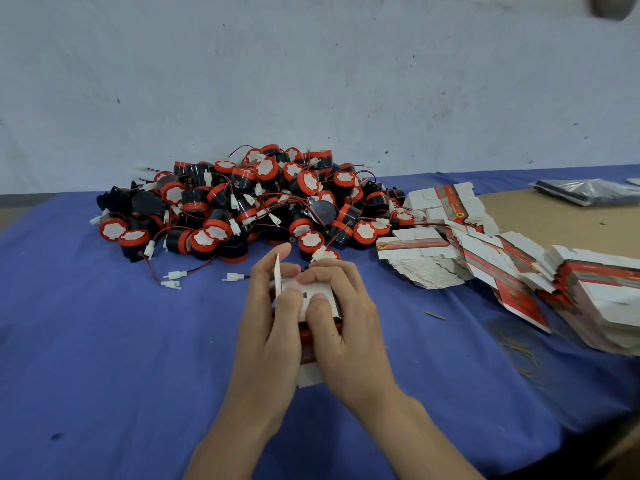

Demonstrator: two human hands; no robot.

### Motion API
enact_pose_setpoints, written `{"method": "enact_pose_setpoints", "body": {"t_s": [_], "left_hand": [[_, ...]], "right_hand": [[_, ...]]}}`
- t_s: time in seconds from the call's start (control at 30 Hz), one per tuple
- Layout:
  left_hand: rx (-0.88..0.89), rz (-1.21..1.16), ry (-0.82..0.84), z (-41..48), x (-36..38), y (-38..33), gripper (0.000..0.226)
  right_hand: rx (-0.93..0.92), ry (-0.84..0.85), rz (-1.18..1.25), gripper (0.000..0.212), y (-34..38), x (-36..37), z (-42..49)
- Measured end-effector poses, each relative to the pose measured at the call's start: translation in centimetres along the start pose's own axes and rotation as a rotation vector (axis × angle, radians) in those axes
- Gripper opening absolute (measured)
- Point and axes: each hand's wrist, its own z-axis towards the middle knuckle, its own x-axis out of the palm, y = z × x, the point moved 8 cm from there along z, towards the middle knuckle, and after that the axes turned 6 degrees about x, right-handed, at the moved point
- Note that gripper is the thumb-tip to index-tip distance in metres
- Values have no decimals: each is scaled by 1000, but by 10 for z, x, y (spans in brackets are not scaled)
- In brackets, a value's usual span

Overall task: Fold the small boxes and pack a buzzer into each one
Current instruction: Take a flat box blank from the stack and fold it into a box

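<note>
A small red and white box (320, 299) is held between both hands above the blue cloth, near the table's middle. My left hand (273, 317) grips its left side, with one white flap standing up by the fingers. My right hand (341, 313) grips the right side, thumb pressing on the white top flaps. Much of the box is hidden by my fingers. Behind the hands lies a big heap of black and red buzzers (249, 202) with red wires and white plugs. Flat unfolded boxes (485, 268) lie fanned out in stacks to the right.
A blue cloth (104, 341) covers the table, which stands against a pale wall. Loose white plugs (173, 278) on red wires lie left of the hands. A clear plastic bag (585, 192) rests on bare brown tabletop at the far right.
</note>
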Motion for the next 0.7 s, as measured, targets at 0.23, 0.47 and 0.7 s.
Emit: {"method": "enact_pose_setpoints", "body": {"t_s": [0.23, 0.47, 0.7], "left_hand": [[-260, -298, 46, 4, 4, 15, 53], [-475, -441, 170, 1, 14, 25, 28], [-467, -398, 207, 1, 7, 36, 42]], "right_hand": [[-54, -28, -112, 36, -3, -7, 4], [-85, 7, -235, 40, -8, -7, 6], [-149, 71, -338, 39, -6, -5, 4]]}}
